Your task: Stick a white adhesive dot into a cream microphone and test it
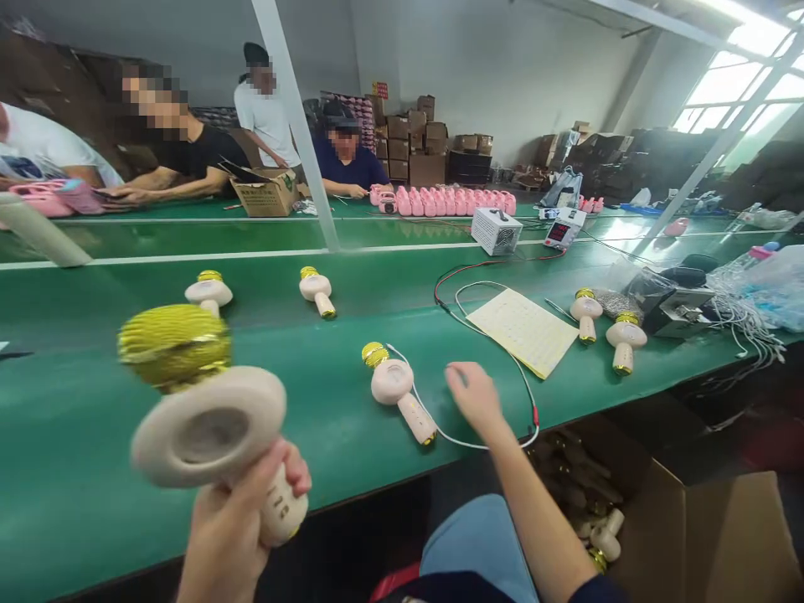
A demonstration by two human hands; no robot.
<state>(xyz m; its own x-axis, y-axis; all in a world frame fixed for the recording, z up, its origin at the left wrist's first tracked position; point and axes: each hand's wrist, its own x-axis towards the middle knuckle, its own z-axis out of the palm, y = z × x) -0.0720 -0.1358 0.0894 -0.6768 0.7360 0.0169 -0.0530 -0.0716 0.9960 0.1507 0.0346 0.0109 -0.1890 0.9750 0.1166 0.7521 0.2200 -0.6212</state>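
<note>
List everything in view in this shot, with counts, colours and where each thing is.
karaoke microphones: 5, cream with gold heads, on the green workbench
held microphone: 1, cream with gold head, in the left hand
cable: 1, white, on the bench by the nearest microphone
paper sheet: 1, pale yellow, on the bench
vented box: 1, white, further along the bench
digital meter: 1, white with red display, beside the vented box
cardboard box: 1, brown, below the bench edge, holding more microphones
co-workers: 4, across the far bench
left hand: gripping the held microphone
right hand: open, above the bench
</note>
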